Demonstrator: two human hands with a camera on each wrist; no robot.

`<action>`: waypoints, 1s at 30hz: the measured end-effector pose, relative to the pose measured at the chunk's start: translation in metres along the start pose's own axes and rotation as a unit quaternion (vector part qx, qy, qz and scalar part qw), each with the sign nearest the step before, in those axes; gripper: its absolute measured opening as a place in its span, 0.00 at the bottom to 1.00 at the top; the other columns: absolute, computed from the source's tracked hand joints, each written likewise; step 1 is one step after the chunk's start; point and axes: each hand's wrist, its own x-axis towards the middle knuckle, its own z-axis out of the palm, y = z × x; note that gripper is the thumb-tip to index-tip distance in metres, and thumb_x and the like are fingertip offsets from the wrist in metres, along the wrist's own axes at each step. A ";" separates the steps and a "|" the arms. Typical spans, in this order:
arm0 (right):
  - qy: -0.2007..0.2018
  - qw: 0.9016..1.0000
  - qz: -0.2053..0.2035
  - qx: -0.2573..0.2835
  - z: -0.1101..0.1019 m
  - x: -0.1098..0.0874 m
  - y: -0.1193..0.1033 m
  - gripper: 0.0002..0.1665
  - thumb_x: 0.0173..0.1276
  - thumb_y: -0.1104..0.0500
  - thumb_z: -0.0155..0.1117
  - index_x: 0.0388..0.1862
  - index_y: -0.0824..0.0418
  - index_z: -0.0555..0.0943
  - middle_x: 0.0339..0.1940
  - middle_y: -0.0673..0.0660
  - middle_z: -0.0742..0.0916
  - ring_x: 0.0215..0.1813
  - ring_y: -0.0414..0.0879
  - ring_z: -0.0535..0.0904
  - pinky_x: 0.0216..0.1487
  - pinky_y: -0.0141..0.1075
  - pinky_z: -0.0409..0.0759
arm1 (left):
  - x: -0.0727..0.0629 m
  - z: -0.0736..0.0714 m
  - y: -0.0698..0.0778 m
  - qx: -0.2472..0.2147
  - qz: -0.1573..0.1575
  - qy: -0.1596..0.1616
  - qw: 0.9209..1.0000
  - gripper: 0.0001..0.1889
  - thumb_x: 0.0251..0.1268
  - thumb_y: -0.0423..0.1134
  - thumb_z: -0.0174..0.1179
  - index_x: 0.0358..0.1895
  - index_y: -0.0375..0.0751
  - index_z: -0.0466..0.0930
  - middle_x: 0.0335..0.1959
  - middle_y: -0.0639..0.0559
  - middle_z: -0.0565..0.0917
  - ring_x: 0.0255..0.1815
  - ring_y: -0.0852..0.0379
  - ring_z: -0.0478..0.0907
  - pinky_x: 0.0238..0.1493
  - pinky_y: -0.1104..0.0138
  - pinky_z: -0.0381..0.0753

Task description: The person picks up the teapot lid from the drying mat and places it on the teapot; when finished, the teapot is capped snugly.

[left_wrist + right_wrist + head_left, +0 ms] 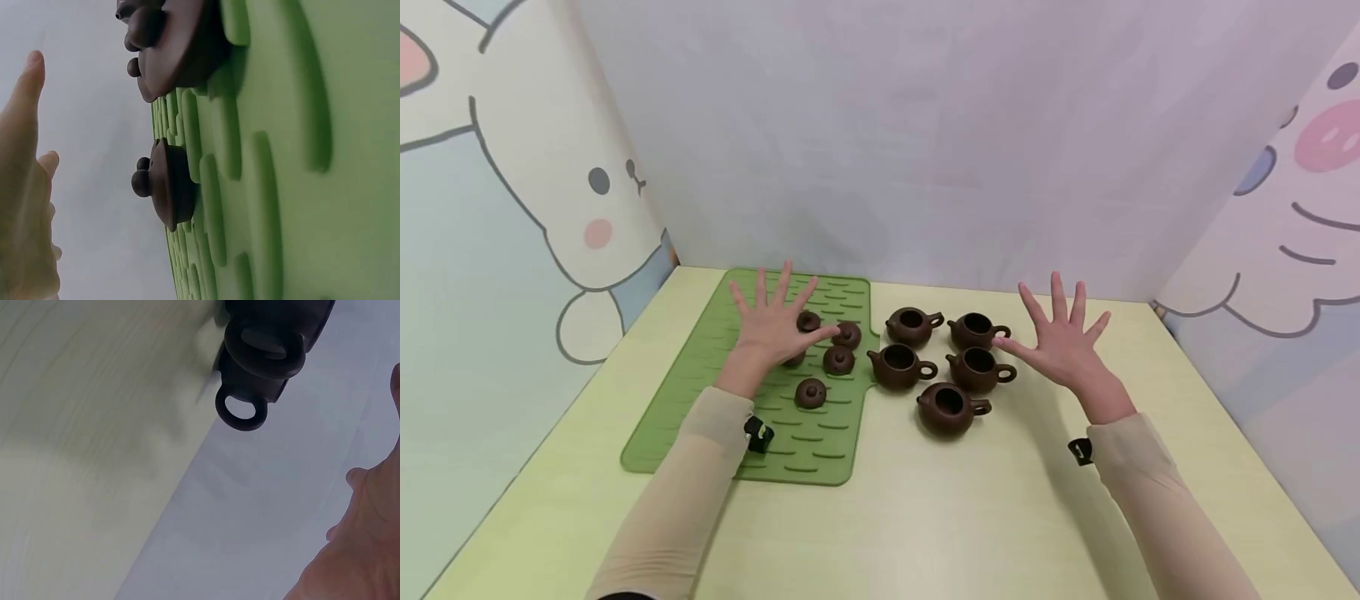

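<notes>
With fingers spread wide, my left hand (771, 332) hovers above the green mat (805, 454) and partly hides some of the small brown teapot lids on it. One lid (811, 393) lies nearest the viewer; another lid (838, 360) and a third (847, 335) sit right of the hand. In the left wrist view a lid (164, 184) shows its round knob. My right hand (1063, 346), also spread and holding nothing, is raised just right of several lidless brown teapots. The nearest teapot (947, 408) stands in front; a teapot (979, 370) behind it has its handle towards this hand.
The pale yellow table (955, 517) is bounded by a plain wall (910, 150) at the back and by side walls with cartoon animals. More open teapots, such as the one at the back (912, 327), stand close together beside the mat's right edge.
</notes>
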 end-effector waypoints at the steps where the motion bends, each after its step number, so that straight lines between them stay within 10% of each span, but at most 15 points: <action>1: 0.000 1.000 0.000 0.000 0.000 0.000 0.000 0.59 0.63 0.22 0.52 0.83 0.39 0.36 0.80 0.54 0.24 0.78 0.67 0.13 0.58 0.84 0.21 | 0.000 0.000 0.000 -0.001 0.000 0.001 1.000 0.53 0.55 0.85 0.39 0.81 0.67 0.36 0.81 0.52 0.20 0.80 0.31 0.21 0.67 0.28 0.15; 30: 0.008 1.000 -0.001 0.026 -0.001 -0.016 0.001 0.60 0.65 0.24 0.53 0.83 0.43 0.36 0.82 0.59 0.28 0.79 0.68 0.16 0.58 0.85 0.22 | -0.013 -0.010 -0.002 -0.003 0.000 0.010 1.000 0.53 0.56 0.84 0.39 0.81 0.67 0.34 0.82 0.50 0.24 0.80 0.32 0.21 0.68 0.29 0.16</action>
